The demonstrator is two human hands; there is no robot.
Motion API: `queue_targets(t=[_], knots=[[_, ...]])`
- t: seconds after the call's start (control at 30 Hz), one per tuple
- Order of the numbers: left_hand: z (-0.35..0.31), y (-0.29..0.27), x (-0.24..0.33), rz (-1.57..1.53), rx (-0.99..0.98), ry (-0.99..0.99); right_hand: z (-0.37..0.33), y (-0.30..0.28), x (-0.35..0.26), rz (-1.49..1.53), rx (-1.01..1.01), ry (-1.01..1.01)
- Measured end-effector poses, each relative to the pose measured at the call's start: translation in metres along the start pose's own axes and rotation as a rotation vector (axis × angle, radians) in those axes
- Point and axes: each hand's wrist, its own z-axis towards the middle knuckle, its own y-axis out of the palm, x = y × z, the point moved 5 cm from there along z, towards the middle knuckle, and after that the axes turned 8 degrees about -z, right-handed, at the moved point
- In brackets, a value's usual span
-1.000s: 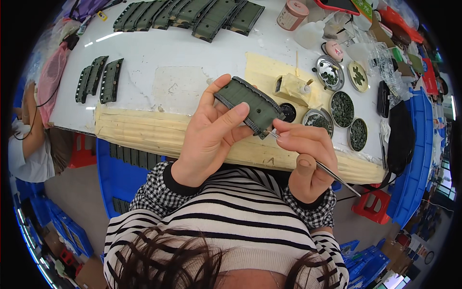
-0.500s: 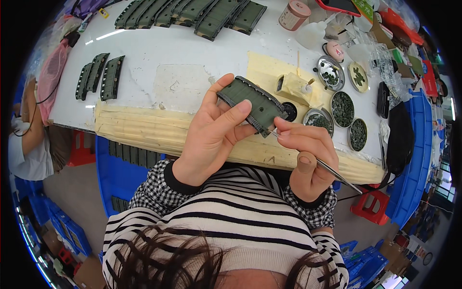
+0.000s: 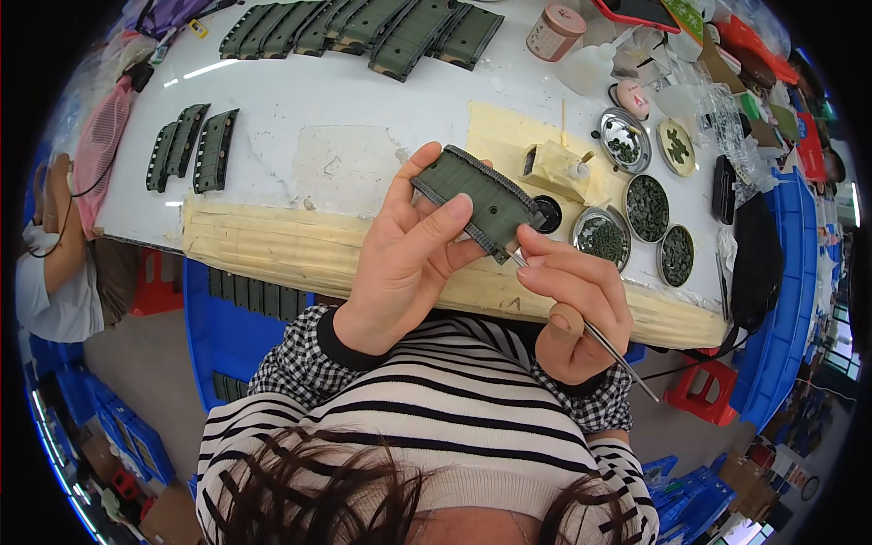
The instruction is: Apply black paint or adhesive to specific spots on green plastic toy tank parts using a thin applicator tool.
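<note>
Frame centre: left hand clamps 1 curved green panel, apparently to steady its corner for the metal tool right hand pinches.

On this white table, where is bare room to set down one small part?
White tabletop shows bare between upper green panels, left curved strips and yellow sheet, above the dull square. Crowded: the right side, with round dishes and pink canister.

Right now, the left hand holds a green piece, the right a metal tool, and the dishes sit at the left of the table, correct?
Not quite: the head view shows the dishes at the right of the table. The left hand does hold a green piece, and the right hand a metal tool.
</note>
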Motion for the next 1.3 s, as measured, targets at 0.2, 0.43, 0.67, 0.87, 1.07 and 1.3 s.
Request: queue_targets(t=[0.2, 0.43, 0.67, 0.87, 1.07, 1.3], knots=[[0.000, 0.002, -0.001, 0.001, -0.023, 0.007, -0.001, -0.001, 0.001, 0.020, 0.008, -0.025], [0.000, 0.002, -0.002, 0.010, -0.041, 0.011, -0.003, -0.002, 0.000, 0.028, 0.012, -0.041], [0.002, 0.003, 0.000, -0.058, -0.072, -0.017, -0.010, -0.005, 0.011, 0.388, 0.288, 0.031], [0.012, -0.004, 0.001, -0.532, -0.009, -0.223, -0.011, -0.013, 0.015, 0.295, 0.439, 0.034], [0.014, 0.006, 0.001, -0.592, 0.036, -0.375, -0.016, -0.005, 0.014, 0.303, 0.445, -0.044], [0.016, 0.008, -0.001, -0.404, 0.078, -0.288, -0.016, -0.005, 0.011, 0.302, 0.350, -0.093]])
